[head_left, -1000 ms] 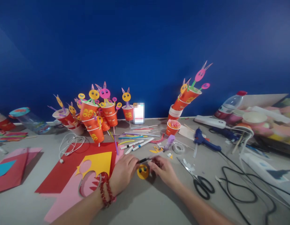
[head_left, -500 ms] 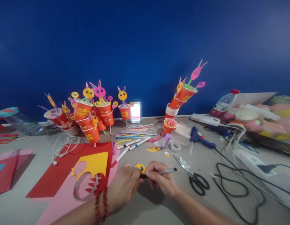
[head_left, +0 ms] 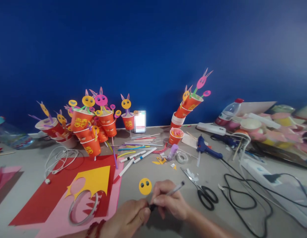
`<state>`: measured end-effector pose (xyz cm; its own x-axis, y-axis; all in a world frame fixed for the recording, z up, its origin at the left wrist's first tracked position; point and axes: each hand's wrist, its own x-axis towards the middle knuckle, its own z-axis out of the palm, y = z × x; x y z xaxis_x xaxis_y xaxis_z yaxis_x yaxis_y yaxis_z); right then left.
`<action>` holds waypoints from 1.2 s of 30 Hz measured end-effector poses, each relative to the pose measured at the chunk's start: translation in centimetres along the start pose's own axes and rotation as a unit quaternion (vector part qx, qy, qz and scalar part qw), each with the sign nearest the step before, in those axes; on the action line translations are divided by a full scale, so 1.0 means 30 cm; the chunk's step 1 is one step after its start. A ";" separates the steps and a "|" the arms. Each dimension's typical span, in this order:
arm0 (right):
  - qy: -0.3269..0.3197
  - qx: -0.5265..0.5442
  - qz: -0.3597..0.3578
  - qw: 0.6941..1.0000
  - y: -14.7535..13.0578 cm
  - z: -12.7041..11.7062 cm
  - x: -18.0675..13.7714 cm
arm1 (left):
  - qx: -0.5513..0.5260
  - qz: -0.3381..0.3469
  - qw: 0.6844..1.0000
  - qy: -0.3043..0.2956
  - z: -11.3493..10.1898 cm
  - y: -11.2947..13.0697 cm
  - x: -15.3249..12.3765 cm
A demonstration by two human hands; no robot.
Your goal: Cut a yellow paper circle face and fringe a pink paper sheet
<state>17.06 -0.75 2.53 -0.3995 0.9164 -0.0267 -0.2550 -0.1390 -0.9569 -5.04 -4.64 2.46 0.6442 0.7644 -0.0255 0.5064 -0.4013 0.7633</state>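
Inspection note: the yellow disc (head_left: pixel 145 186) is no longer being held. Half a second ago the left hand (head_left: pixel 130 218) was holding it up against the pen tip. Now it is lying flat and face-up on the table (head_left: pixel 133 175), just beyond both hands and touching neither. Both hands are working nearer to me than before.

I am judging the marking of the disc to be paused, with the work now at the pen (head_left: pixel 173 190) itself.

The right hand (head_left: pixel 168 200) is gripping the barrel, fingers curled closed. The left hand's fingertips are pinching the black end – cap or tip, I cannot tell.

The pen's long axis is running from lower left to upper right – black end toward the left hand, grey end pointing toward the scissors (head_left: pixel 204 195)
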 end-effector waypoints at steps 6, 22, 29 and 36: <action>0.132 0.011 -0.065 0.989 -0.047 -0.093 0.037 | 0.155 0.041 0.984 0.080 -0.022 -0.103 -0.058; 0.090 -0.264 -0.067 0.958 0.130 0.011 0.062 | 0.296 0.176 0.937 0.059 0.009 -0.147 -0.011; 0.083 -0.324 -0.088 0.938 0.145 0.018 0.066 | 0.299 0.178 0.935 0.062 0.007 -0.140 -0.006; 0.079 -0.328 -0.074 0.938 0.153 0.017 0.069 | 0.313 0.183 0.930 0.062 0.006 -0.143 -0.005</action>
<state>14.61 0.33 -1.77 -0.2542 0.9588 0.1267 0.3208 0.2071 -0.9242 -7.21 -3.12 -0.91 0.7880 0.5551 0.2662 0.5250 -0.8318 0.1804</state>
